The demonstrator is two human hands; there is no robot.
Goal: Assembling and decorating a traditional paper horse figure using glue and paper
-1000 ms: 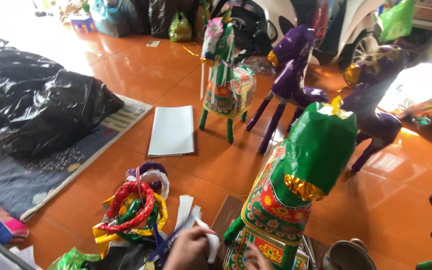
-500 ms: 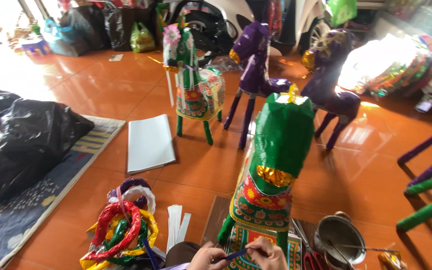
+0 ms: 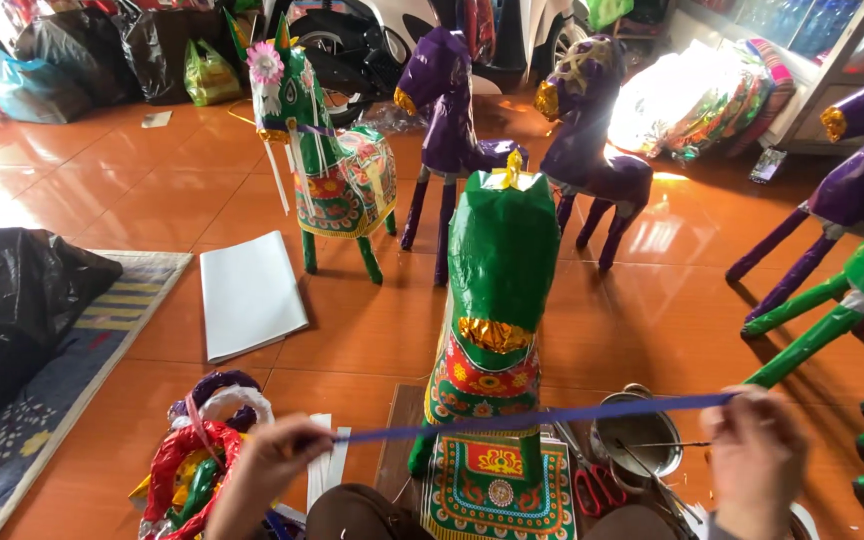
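You hold a long, thin blue paper strip (image 3: 542, 415) stretched taut between your two hands: your left hand (image 3: 267, 470) pinches one end between closed fingers, and your right hand (image 3: 757, 455) is closed around the other end, so the strip runs nearly level from one grip to the other. Just behind the strip's middle stands the green glossy paper horse with a gold foil collar and a red flowered chest cloth (image 3: 497, 300), its front legs planted on a patterned green and red mat (image 3: 497, 490). The strip is not yet fastened to that horse, which by my judgement remains barer than the finished green horse with a pink flower and white tassels (image 3: 327, 165) far beyond your left grip. Below the strip near your right hand sit a round metal pot (image 3: 637, 440) and red-handled scissors (image 3: 587, 485). Beside your left grip lies a heap of coloured foil garlands (image 3: 197, 455).
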